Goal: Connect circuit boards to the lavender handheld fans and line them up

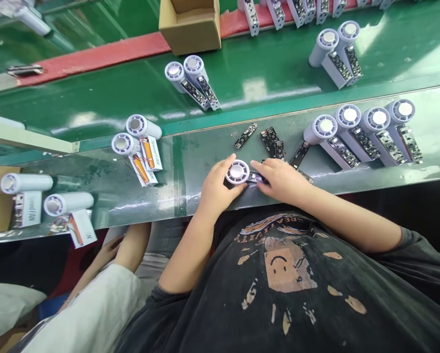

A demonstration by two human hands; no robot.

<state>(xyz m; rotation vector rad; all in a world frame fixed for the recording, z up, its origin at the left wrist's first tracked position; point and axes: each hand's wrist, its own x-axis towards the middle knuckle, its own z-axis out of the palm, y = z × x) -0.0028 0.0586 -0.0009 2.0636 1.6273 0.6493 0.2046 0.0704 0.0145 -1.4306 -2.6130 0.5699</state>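
My left hand [217, 189] is wrapped round the round end of a white fan unit [237, 172], near the front edge of the grey-green bench [146, 196]. A small circuit board [256, 177] lies at the unit's right side. The fingers of my right hand [281, 180] close on this board, and its far end is hidden under them. Just beyond my right hand lie several loose black circuit boards [269, 141], partly overlapping. One more board [245, 136] rests apart from them, beyond the fan unit.
Several fan units [350, 115] with boards stand at the right. Others [193, 64] stand on the green conveyor [124, 81], near a cardboard box [190, 29]. Units with orange parts [142, 126] are at the left. Another person's arm [134, 245] is below the bench's left part.
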